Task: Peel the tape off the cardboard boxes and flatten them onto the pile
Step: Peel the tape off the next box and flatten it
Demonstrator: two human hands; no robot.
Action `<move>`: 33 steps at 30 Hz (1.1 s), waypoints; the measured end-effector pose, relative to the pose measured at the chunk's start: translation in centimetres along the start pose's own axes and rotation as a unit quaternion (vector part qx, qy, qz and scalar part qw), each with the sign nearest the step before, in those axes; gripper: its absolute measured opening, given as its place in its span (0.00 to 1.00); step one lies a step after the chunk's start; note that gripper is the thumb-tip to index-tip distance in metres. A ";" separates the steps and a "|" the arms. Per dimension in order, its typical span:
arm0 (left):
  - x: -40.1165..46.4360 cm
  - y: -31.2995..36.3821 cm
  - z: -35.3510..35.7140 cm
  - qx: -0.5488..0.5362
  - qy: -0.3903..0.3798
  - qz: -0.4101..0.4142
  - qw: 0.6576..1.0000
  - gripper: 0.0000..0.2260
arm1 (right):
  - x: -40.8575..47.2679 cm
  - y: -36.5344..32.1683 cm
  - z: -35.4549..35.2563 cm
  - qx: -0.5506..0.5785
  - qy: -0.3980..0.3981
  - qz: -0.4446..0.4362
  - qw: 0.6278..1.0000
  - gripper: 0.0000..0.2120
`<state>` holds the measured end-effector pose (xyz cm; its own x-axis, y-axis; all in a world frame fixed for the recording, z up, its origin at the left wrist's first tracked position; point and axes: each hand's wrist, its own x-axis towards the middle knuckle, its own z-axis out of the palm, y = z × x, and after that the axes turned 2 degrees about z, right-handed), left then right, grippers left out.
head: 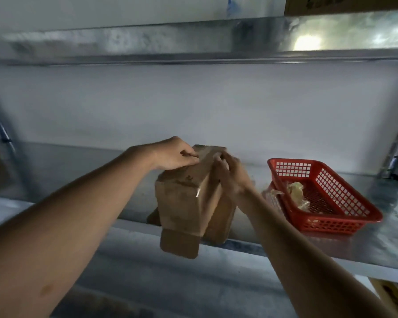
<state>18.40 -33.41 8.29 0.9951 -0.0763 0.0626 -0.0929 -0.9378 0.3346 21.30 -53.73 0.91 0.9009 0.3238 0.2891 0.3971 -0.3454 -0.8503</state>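
Forearms reach in from the bottom edge toward a brown cardboard box (189, 203) standing at the front lip of a metal shelf (365, 244), its lower flap hanging past the edge. Left hand (172, 154) rests on the box's top left with fingers curled at the upper edge, apparently pinching it; right hand (230, 173) presses against the top right, fingers bent over the rim, exact grip blurred. Further right on the shelf: red plastic basket (345, 216) holding crumpled tape (296, 193); pale wall (193, 106) behind.
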 end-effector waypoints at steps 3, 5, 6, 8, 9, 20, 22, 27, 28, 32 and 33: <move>-0.4 -1.6 0.2 -0.001 0.031 0.004 1.000 0.20 | 0.2 -0.7 2.1 0.192 -0.054 0.020 0.980 0.17; -0.5 -2.6 0.3 0.017 0.065 0.014 0.998 0.21 | 0.6 -1.2 2.9 0.268 -0.040 0.035 0.962 0.16; -0.5 -3.1 0.4 0.015 0.076 0.030 0.997 0.21 | 0.9 -1.4 3.2 0.280 -0.025 0.041 0.959 0.15; -0.3 -3.9 0.6 -0.027 0.058 0.083 0.995 0.18 | 1.5 -1.8 3.4 0.223 0.021 0.031 0.974 0.13; -0.2 -4.2 0.8 -0.056 0.032 0.104 0.992 0.17 | 1.6 -2.1 3.6 0.171 0.046 0.017 0.984 0.11; 1.8 -5.6 1.1 -0.079 0.001 0.170 0.982 0.18 | -6.3 1.0 5.0 0.128 0.102 -0.141 0.976 0.23; 2.0 -5.1 0.6 -0.055 -0.008 0.168 0.984 0.25 | -7.1 1.3 5.7 0.142 0.137 -0.119 0.973 0.26; 1.7 -5.5 0.6 -0.064 -0.025 0.172 0.983 0.34 | -8.4 -0.1 5.4 0.124 0.181 -0.124 0.968 0.18; 1.6 -5.7 0.8 -0.073 -0.025 0.177 0.981 0.34 | -8.6 -0.4 5.3 0.124 0.184 -0.115 0.968 0.17; 1.4 -5.8 1.2 -0.089 -0.020 0.188 0.978 0.36 | -8.9 -0.9 5.7 0.094 0.233 -0.096 0.963 0.16; 1.5 -5.8 1.1 -0.087 -0.022 0.188 0.978 0.36 | -9.0 -0.9 5.7 0.066 0.243 -0.093 0.963 0.16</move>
<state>20.42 -28.49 5.38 0.8895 -0.4227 0.1733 -0.4533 -0.7687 0.4514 11.85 -51.31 -3.43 0.8045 -0.0914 0.5869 0.5634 -0.1956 -0.8027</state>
